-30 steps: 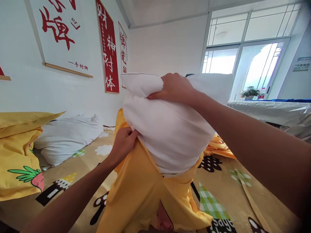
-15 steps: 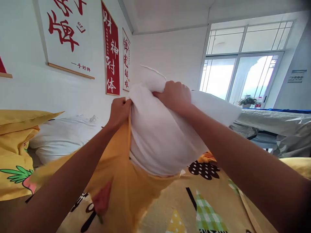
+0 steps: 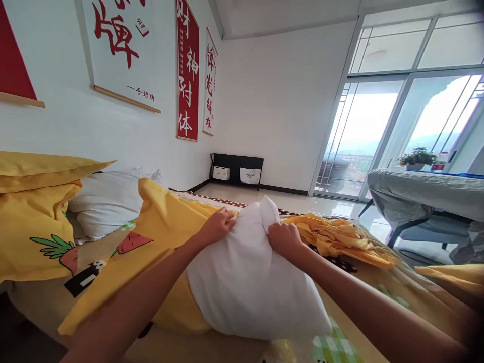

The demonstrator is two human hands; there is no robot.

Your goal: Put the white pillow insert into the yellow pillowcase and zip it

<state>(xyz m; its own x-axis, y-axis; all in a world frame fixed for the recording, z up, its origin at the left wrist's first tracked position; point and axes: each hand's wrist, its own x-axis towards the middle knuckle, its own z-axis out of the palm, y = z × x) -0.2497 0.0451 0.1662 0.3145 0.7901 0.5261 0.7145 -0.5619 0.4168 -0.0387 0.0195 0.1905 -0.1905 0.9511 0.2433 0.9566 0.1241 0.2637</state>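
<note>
In front of me a white pillow [image 3: 260,292] sits partly inside a yellow pillowcase [image 3: 170,212] with a carrot print, its right part bare. My left hand [image 3: 219,225] is closed at the pillowcase's opening, by the upper edge of the pillow; its fingertips are partly hidden. The fingers of my right hand [image 3: 284,239] are wrapped round a fold at the pillow's top, beside a raised corner. Both hands are close together over the patterned bed cover [image 3: 227,348].
Yellow pillows [image 3: 38,232] and a white pillow [image 3: 109,201] lie to the left along the wall. Crumpled yellow cloth [image 3: 336,239] is beyond my right hand. A covered table [image 3: 423,191] with a chair [image 3: 427,229] stands right; a low black rack [image 3: 236,164] is at the far wall.
Both hands have come down with the pillow, from raised in front of me to low over the bed. My left hand has moved right, nearer my right hand. The view has shifted slightly.
</note>
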